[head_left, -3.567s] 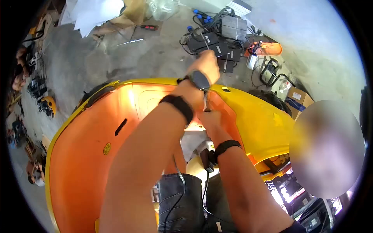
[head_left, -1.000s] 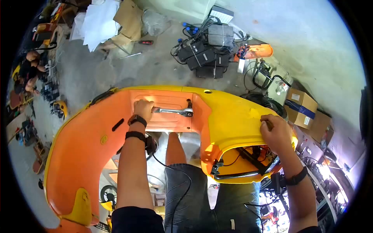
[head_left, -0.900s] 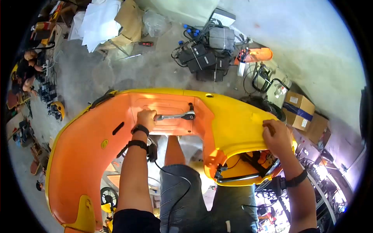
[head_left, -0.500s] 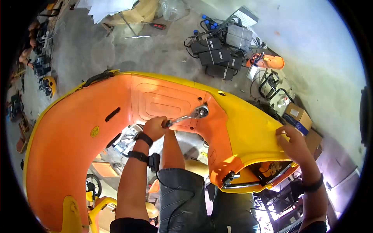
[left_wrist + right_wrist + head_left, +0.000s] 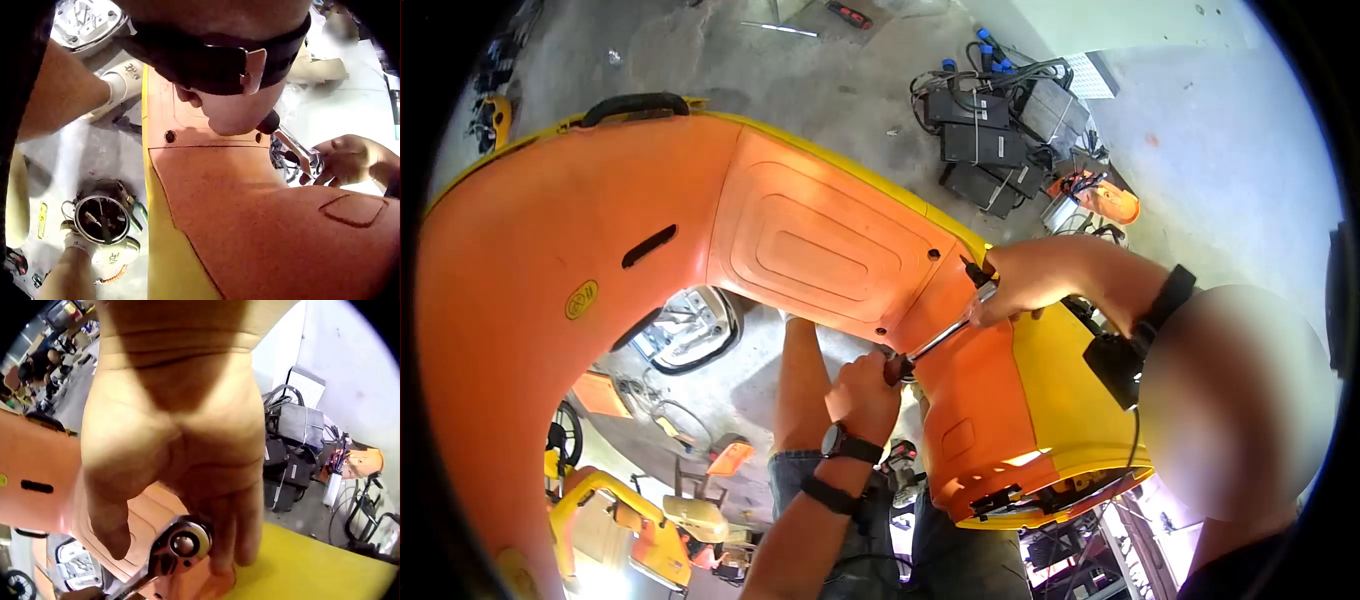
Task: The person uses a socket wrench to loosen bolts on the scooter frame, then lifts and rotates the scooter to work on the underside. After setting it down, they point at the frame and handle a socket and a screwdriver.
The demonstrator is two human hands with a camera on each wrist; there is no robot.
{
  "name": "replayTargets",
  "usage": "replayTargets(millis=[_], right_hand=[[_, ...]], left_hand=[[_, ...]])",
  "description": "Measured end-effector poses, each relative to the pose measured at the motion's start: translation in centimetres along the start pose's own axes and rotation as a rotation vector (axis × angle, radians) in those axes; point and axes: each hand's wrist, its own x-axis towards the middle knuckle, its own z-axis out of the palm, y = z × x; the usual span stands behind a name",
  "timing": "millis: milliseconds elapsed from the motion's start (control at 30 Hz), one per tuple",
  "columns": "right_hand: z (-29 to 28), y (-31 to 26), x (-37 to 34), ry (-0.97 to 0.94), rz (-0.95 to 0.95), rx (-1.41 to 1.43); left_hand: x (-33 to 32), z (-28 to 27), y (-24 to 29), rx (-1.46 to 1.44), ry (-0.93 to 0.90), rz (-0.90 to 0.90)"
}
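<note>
My left hand (image 5: 865,390) grips the dark handle of a ratchet wrench (image 5: 940,338), whose shaft slants up to the right. At its other end, my right hand (image 5: 1030,280) has its thumb and fingers on either side of the ratchet head (image 5: 182,544). A dark socket piece (image 5: 973,270) pokes out past these fingers. Both hands are over a large orange-and-yellow plastic body shell (image 5: 820,240). Two bolt holes (image 5: 170,136) show in its orange panel. In the left wrist view the left wrist and its watch strap hide most of the left hand.
Black battery-like boxes (image 5: 980,145) with cables lie on the floor beyond the shell. A red-handled screwdriver (image 5: 848,14) and a metal rod (image 5: 780,29) lie at the top. Near the feet stands a round bowl (image 5: 102,219) with small parts, beside pliers (image 5: 134,200).
My right hand has left the yellow part of the shell and come to the ratchet head. The left hand and the wrench have moved down and right. The head view has turned.
</note>
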Motion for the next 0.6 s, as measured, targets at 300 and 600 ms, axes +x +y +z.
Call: replayTargets(millis=[300, 600], right_hand=[[3.7, 0.8, 5.7, 0.386, -0.207, -0.110], [5.0, 0.8, 5.7, 0.471, -0.256, -0.049]], left_hand=[[-0.3, 1.0, -0.4, -0.099, 0.087, -0.148], [-0.4, 1.8, -1.4, -0.120, 0.080, -0.107]])
